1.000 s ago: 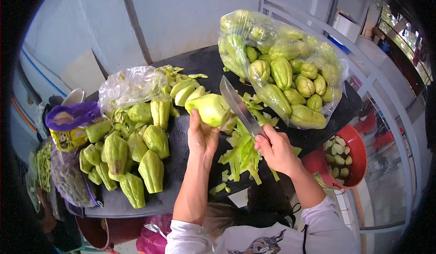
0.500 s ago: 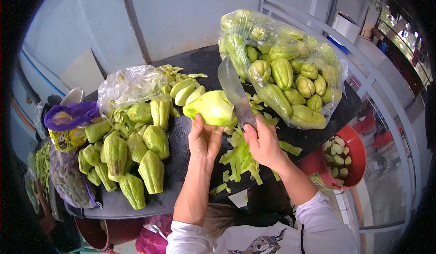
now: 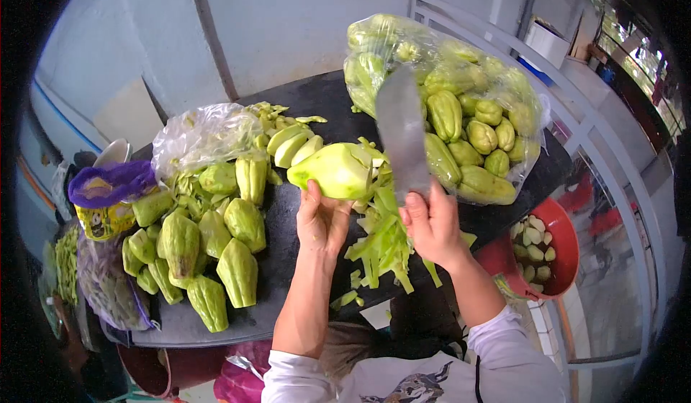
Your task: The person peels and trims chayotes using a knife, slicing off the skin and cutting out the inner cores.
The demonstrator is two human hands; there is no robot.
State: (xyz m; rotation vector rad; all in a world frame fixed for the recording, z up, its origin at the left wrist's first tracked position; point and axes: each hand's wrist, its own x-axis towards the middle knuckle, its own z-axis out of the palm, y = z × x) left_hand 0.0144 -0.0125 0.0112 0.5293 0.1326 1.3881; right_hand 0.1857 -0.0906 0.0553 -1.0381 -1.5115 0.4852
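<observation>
A peeled pale-green chayote [image 3: 333,171] lies in my left hand [image 3: 322,219], its fingers wrapped round the underside. My right hand [image 3: 434,226] grips the handle of a wide-bladed knife [image 3: 404,129]. The blade points up, just right of the chayote and apart from it. Under and between my hands, green peelings [image 3: 389,248] are heaped on the dark table [image 3: 288,259]. Beyond the chayote, cut pale pieces [image 3: 291,146] lie beside more scraps. Several whole green chayotes [image 3: 180,244] are grouped to the left.
A clear bag of chayotes [image 3: 461,115] stands at the back right. The red bucket [image 3: 568,248] at the right holds pale pieces. Crumpled plastic [image 3: 209,133], a purple net [image 3: 111,185] and a bag of vegetables [image 3: 108,280] are at the left. A metal railing [image 3: 619,144] runs along the right.
The knife was against the chayote's right end half a second ago; now my right hand has moved it right, away from the chayote, with the blade face turned more into view. My left hand keeps its hold.
</observation>
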